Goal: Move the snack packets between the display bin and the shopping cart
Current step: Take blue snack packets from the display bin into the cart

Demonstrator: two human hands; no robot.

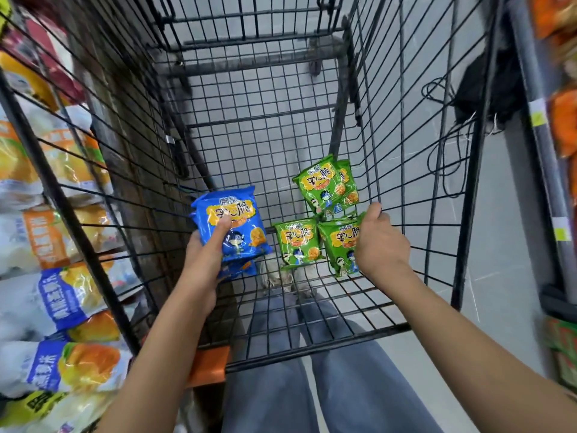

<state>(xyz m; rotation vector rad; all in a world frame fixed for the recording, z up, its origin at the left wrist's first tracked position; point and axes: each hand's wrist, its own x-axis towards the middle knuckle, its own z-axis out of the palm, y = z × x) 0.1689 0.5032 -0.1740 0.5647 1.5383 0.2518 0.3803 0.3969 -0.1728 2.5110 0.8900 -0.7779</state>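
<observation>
I look down into a black wire shopping cart (415,189). My left hand (204,257) grips a blue snack packet (232,223) inside the cart near its left wall, thumb across the front. A second blue packet (239,270) shows just beneath it. Several green snack packets lie on the cart floor: one (326,185) farther in, one (298,243) in the middle, one (338,245) to its right. My right hand (379,245) reaches over that right green packet, fingers curled at its top edge; whether it holds the packet is hidden.
A wire display bin (59,195) on the left holds large white, orange and blue bags (71,292). Shelves with orange packets (562,120) stand on the right. A black bag with cables (487,85) lies on the floor beyond the cart. My legs are below the cart.
</observation>
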